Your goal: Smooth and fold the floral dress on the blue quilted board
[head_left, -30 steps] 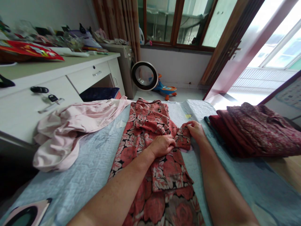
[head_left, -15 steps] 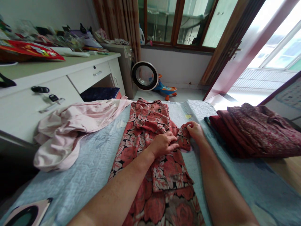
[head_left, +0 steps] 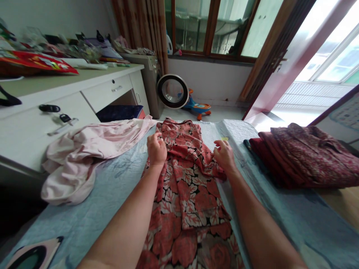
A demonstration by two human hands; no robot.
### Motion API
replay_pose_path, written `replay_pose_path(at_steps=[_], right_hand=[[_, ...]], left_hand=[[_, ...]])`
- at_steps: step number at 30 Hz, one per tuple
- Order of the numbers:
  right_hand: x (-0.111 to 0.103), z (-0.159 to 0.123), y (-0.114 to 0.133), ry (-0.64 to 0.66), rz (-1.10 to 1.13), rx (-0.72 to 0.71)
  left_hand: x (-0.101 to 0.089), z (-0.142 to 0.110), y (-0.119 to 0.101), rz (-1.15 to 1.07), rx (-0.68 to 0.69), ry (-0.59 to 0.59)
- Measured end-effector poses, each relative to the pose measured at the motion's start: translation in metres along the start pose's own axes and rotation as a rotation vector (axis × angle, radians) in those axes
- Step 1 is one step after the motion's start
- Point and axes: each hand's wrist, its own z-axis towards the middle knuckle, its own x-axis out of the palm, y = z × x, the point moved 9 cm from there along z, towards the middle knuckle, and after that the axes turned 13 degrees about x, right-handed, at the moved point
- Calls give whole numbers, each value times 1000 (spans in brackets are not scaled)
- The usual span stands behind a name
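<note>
A red, black and cream floral-print fabric garment [head_left: 199,186] lies lengthwise down the middle of a light-blue quilted cloth [head_left: 114,175], its far end slightly rumpled, its near end running out of our view. Half a second ago we saw both hands at work on the short, matching floral sleeve [head_left: 216,170]; now the left hand [head_left: 157,150] has crossed to the garment's left edge and the right hand [head_left: 223,153] has let go of the cuff, leaving the sleeve bunched beside the wrist. We read this as a shift from the sleeve to the garment's width, the sleeve not yet smooth. The left grip is curled in, though we cannot tell whether it pinches fabric; the right grip is loosely spread. A crumpled, pale-pink cloth garment [head_left: 81,149] lies to the left, a folded stack of maroon and speckled-red clothes [head_left: 303,155] to the right.
</note>
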Motion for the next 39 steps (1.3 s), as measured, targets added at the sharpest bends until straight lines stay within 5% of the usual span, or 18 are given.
replay_pose_path(at_steps=[5,10,13,20,29,39], right_hand=[[34,-20,21,224,-123,-104],[49,-29,16,309,-256,-131],[51,-30,15,319,-270,-137],[52,-30,12,317,-255,-136],[54,-29,11,319,-257,-134],[55,-29,10,321,-294,-136]], left_hand=[[14,-10,23,27,-122,124],[35,-22,44,-15,-267,381],[36,-23,51,-13,-271,432],[33,-17,41,86,-86,452],[54,-30,24,242,169,569],[59,-40,23,469,130,675]])
